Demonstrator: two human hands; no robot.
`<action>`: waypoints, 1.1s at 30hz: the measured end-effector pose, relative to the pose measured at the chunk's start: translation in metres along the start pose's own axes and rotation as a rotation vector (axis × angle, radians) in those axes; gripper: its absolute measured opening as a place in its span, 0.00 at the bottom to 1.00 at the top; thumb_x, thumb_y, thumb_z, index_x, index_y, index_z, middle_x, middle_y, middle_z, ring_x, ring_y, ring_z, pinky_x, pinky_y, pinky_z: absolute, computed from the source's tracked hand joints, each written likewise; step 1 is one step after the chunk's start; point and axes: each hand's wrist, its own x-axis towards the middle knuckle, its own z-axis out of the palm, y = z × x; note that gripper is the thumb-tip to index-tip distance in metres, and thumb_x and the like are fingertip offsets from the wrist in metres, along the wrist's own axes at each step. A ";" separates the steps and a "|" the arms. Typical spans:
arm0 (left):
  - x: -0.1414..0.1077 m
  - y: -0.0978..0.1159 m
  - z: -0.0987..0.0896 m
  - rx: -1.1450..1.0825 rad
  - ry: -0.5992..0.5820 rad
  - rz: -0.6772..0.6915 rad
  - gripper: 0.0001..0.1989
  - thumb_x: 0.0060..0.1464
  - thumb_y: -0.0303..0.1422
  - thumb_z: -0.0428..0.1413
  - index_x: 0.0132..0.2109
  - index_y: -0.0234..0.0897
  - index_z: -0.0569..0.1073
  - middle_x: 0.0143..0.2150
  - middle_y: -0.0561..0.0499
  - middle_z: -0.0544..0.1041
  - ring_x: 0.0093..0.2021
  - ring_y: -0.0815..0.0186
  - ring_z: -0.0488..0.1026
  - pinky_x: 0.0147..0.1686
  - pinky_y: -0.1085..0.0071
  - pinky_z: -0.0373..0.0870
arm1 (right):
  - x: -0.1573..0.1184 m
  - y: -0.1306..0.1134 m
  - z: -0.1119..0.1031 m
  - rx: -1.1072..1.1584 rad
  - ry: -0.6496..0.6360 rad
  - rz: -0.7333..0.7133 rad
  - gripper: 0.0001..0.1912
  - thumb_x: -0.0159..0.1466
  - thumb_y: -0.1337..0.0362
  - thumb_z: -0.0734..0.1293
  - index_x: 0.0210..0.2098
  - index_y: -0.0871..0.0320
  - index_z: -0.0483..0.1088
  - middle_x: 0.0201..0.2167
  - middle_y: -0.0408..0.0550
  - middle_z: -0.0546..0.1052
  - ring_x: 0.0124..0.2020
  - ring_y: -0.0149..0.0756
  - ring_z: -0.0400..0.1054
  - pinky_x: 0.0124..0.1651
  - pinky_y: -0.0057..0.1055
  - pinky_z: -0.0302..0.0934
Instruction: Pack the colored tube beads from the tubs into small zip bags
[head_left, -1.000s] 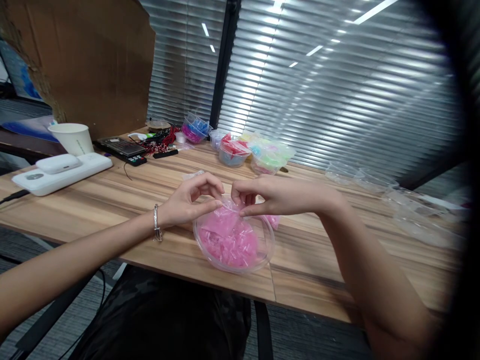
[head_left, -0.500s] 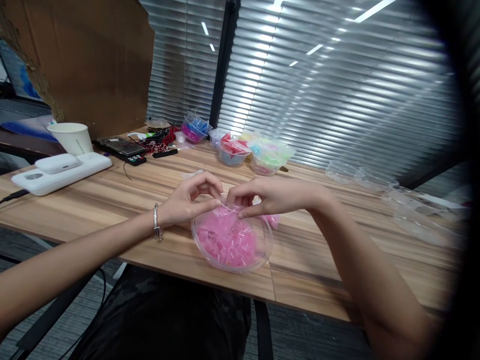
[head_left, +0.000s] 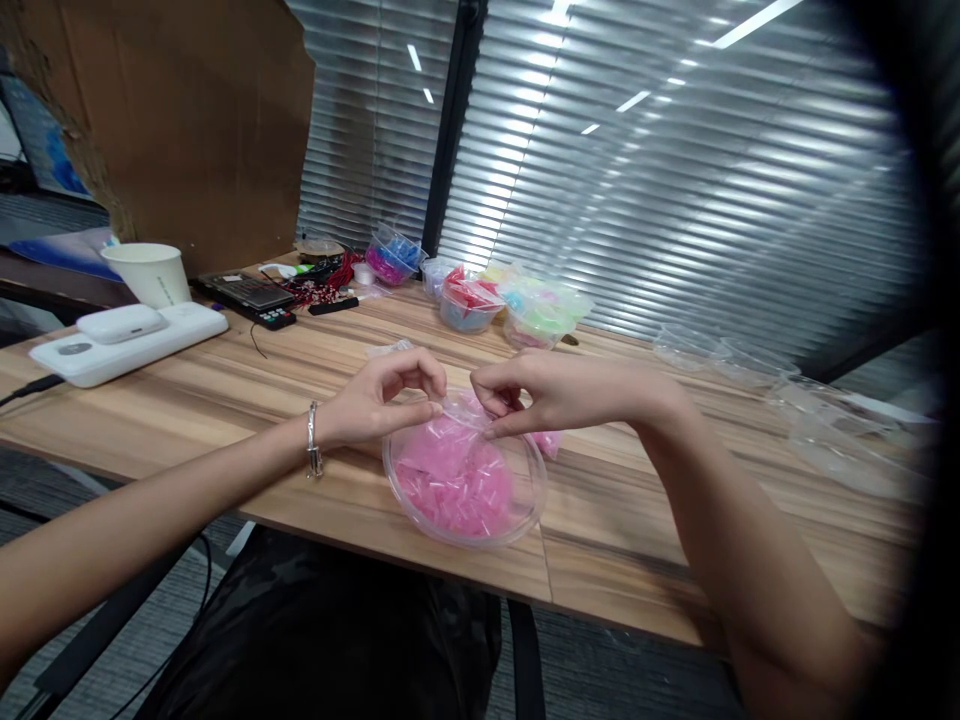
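Note:
A round clear bowl (head_left: 534,495) stands near the table's front edge, with pink pieces (head_left: 465,490) in clear wrap inside. Over its far rim, my left hand (head_left: 390,395) pinches the left end of a clear plastic bag (head_left: 463,412) between thumb and fingers. My right hand (head_left: 525,392) is closed on the bag's right side, fingers curled, thumb and fingertip low over the bowl. The bag's lower part looks pink and hangs over the bowl's contents. Behind the right fingers, more pink material (head_left: 549,442) lies beside the bowl.
Bowls of red (head_left: 471,300), green (head_left: 544,315) and blue pieces (head_left: 397,255) stand at the back. Clear containers (head_left: 832,430) lie right. At left are a paper cup (head_left: 150,275), a white power bank (head_left: 127,345), a black device (head_left: 247,292) and a cardboard sheet (head_left: 202,130).
My right hand has moved slightly right, away from my left hand, and the gap between them is wider. The left hand has hardly moved.

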 end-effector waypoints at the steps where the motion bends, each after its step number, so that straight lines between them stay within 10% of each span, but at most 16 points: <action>1: 0.000 0.000 0.000 0.004 0.002 -0.004 0.07 0.52 0.30 0.62 0.37 0.34 0.71 0.34 0.52 0.72 0.35 0.70 0.70 0.37 0.74 0.68 | -0.002 -0.001 -0.001 0.010 0.001 0.007 0.15 0.64 0.55 0.66 0.30 0.57 0.59 0.25 0.38 0.62 0.25 0.27 0.56 0.25 0.26 0.49; 11: -0.001 -0.003 0.000 0.010 0.003 0.008 0.07 0.52 0.29 0.62 0.38 0.34 0.72 0.35 0.50 0.73 0.36 0.69 0.71 0.38 0.73 0.70 | -0.003 -0.008 -0.002 0.099 -0.034 -0.076 0.14 0.65 0.59 0.65 0.49 0.56 0.68 0.36 0.45 0.74 0.34 0.33 0.66 0.34 0.29 0.58; 19: 0.000 -0.002 0.000 0.034 -0.016 0.012 0.07 0.53 0.30 0.62 0.38 0.34 0.72 0.35 0.50 0.73 0.36 0.69 0.71 0.38 0.73 0.70 | 0.003 -0.006 0.003 0.011 -0.015 -0.076 0.04 0.65 0.64 0.65 0.36 0.59 0.67 0.30 0.42 0.71 0.29 0.29 0.62 0.30 0.27 0.52; 33: 0.000 0.000 -0.002 0.013 -0.002 0.002 0.07 0.52 0.29 0.62 0.38 0.34 0.72 0.35 0.50 0.73 0.36 0.69 0.71 0.37 0.74 0.70 | -0.005 -0.008 -0.003 -0.029 -0.017 0.022 0.15 0.65 0.56 0.64 0.27 0.57 0.59 0.22 0.38 0.63 0.23 0.26 0.56 0.25 0.26 0.48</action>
